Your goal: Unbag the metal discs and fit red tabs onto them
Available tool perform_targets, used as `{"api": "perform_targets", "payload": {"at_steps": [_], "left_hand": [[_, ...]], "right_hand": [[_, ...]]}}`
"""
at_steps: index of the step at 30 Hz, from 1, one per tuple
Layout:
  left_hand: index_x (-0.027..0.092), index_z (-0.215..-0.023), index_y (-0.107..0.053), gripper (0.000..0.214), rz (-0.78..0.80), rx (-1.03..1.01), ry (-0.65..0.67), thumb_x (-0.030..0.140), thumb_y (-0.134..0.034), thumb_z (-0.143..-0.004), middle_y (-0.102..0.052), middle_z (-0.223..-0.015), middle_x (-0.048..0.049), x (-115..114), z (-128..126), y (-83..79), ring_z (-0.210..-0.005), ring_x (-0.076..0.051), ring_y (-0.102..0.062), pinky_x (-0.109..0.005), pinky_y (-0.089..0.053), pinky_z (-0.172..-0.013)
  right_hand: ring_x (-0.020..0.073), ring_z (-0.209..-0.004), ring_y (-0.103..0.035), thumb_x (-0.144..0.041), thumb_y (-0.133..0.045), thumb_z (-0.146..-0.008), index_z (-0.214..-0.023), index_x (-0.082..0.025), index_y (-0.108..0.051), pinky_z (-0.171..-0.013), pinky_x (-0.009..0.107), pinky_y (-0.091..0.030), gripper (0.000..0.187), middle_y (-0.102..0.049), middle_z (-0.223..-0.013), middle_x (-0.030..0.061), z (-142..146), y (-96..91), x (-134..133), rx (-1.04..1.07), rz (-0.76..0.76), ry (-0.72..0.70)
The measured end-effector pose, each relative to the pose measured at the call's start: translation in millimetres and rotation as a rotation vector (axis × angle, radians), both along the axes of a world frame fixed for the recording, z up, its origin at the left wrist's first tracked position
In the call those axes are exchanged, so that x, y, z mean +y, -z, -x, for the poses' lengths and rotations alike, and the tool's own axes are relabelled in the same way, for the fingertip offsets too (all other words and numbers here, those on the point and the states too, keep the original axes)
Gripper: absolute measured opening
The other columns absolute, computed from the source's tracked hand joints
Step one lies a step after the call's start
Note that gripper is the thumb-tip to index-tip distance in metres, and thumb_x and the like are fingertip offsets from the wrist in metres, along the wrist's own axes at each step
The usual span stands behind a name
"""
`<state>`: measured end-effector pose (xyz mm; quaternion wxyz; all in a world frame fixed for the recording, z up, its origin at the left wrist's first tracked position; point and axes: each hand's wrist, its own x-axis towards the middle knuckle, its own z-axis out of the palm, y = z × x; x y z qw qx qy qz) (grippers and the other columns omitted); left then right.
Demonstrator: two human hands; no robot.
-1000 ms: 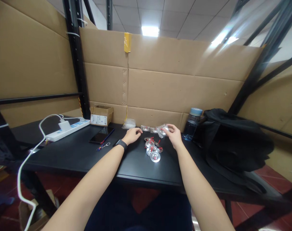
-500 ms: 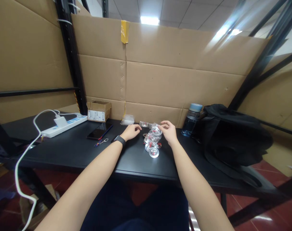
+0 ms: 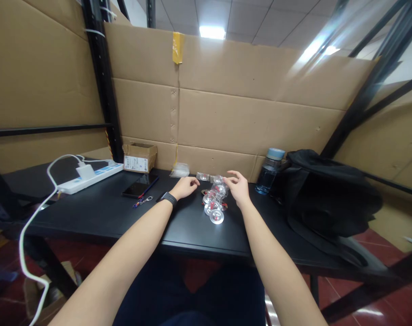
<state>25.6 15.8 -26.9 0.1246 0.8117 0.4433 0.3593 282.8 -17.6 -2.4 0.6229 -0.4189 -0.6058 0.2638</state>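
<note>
Cardboard walls my black tabletop, where shiny discs lie heaped between my loosely curled, empty left hand and right hand; I cannot tell whether that one grips anything.

Bright ceiling light; streaky glare upper right; sheen on black tabletop; edges stretched, soft.

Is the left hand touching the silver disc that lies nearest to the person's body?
Apart. The head view shows bare black tabletop between the left hand and the silver disc.
</note>
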Motion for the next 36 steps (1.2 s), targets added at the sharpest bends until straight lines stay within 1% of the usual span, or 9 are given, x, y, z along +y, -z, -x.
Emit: {"api": "perform_targets", "payload": {"at_steps": [8, 15, 18, 21, 25, 29, 31, 33, 36], "left_hand": [[0.018, -0.095, -0.077, 0.025, 0.002, -0.005, -0.001, 0.02, -0.055, -0.084, -0.078, -0.094, -0.0058, 2.5, 0.7, 1.6, -0.08, -0.02, -0.068, -0.03, -0.051, -0.079], [0.018, -0.096, -0.077, 0.025, 0.016, -0.012, -0.01, 0.02, -0.056, -0.083, -0.077, -0.091, -0.0056, 0.8, -0.1, 0.0, -0.079, -0.019, -0.068, -0.029, -0.051, -0.081], [0.018, -0.097, -0.076, 0.027, 0.009, -0.028, 0.0, 0.028, -0.053, -0.089, -0.077, -0.098, -0.0063, -0.6, -1.4, -2.0, -0.086, -0.02, -0.069, -0.029, -0.05, -0.084], [0.018, -0.1, -0.074, 0.036, 0.001, -0.068, 0.012, 0.039, -0.045, -0.097, -0.076, -0.102, -0.0069, -2.5, -2.4, -4.9, -0.092, -0.022, -0.068, -0.03, -0.049, -0.086], [0.019, -0.108, -0.07, 0.043, 0.012, -0.158, 0.057, 0.045, -0.037, -0.101, -0.075, -0.099, -0.0058, -5.6, -6.6, -9.1, -0.094, -0.021, -0.067, -0.03, -0.049, -0.09], [0.018, -0.121, -0.062, 0.041, 0.06, -0.343, 0.214, 0.047, -0.041, -0.101, -0.073, -0.108, -0.0075, -10.3, -21.8, -11.6, -0.104, -0.019, -0.066, -0.032, -0.048, -0.099], [0.016, -0.123, -0.06, 0.043, 0.124, -0.48, 0.294, 0.048, -0.043, -0.1, -0.073, -0.107, -0.0095, -13.7, -32.3, -10.8, -0.101, -0.019, -0.068, -0.033, -0.051, -0.097], [0.014, -0.127, -0.058, 0.045, 0.205, -0.57, 0.359, 0.048, -0.052, -0.097, -0.074, -0.103, -0.0103, -17.5, -41.2, -8.5, -0.095, -0.02, -0.07, -0.034, -0.054, -0.091], [0.014, -0.125, -0.061, 0.048, 0.255, -0.558, 0.388, 0.041, -0.068, -0.087, -0.076, -0.096, -0.0088, -21.9, -47.1, -3.9, -0.087, -0.02, -0.072, -0.032, -0.056, -0.083]], "right_hand": [[0.017, -0.062, -0.062, -0.053, -0.08, -0.069, -0.108, -0.019, -0.064, -0.062, 0.029, -0.048, 0.055, -0.073, -0.075, 0.0041, 2.1, -1.7, -1.8, 0.039, -0.016, -0.005], [0.0172, -0.065, -0.064, -0.06, -0.075, -0.071, -0.108, -0.019, -0.06, -0.059, 0.027, -0.047, 0.057, -0.074, -0.084, 0.0061, -2.8, -7.8, -2.1, 0.146, -0.054, 0.125], [0.0165, -0.064, -0.063, -0.06, -0.072, -0.074, -0.108, -0.019, -0.058, -0.056, 0.025, -0.045, 0.056, -0.072, -0.084, 0.0059, -6.6, -9.4, -0.9, 0.18, -0.068, 0.174], [0.0152, -0.06, -0.06, -0.059, -0.072, -0.075, -0.106, -0.019, -0.058, -0.054, 0.025, -0.043, 0.052, -0.068, -0.076, 0.0032, -8.2, -10.7, -1.1, 0.21, -0.097, 0.186], [0.0141, -0.054, -0.056, -0.059, -0.072, -0.076, -0.106, -0.021, -0.058, -0.052, 0.026, -0.042, 0.051, -0.066, -0.073, 0.0009, -5.9, -11.9, -3.9, 0.176, -0.078, 0.114], [0.0136, -0.051, -0.056, -0.059, -0.074, -0.074, -0.105, -0.022, -0.06, -0.052, 0.027, -0.042, 0.05, -0.068, -0.074, 0.0002, -0.1, -10.8, -7.0, 0.12, -0.031, 0.009], [0.0136, -0.05, -0.056, -0.059, -0.074, -0.074, -0.106, -0.022, -0.062, -0.052, 0.027, -0.042, 0.05, -0.068, -0.073, 0.0, 2.8, -10.1, -8.9, 0.074, -0.015, -0.036], [0.0136, -0.05, -0.056, -0.058, -0.075, -0.074, -0.107, -0.023, -0.063, -0.053, 0.027, -0.043, 0.05, -0.068, -0.07, -0.0007, 5.4, -10.0, -11.1, 0.031, -0.001, -0.096], [0.0135, -0.051, -0.055, -0.055, -0.075, -0.075, -0.112, -0.022, -0.065, -0.054, 0.026, -0.043, 0.05, -0.066, -0.066, -0.0018, 8.1, -10.4, -14.0, -0.017, 0.012, -0.196]]}}
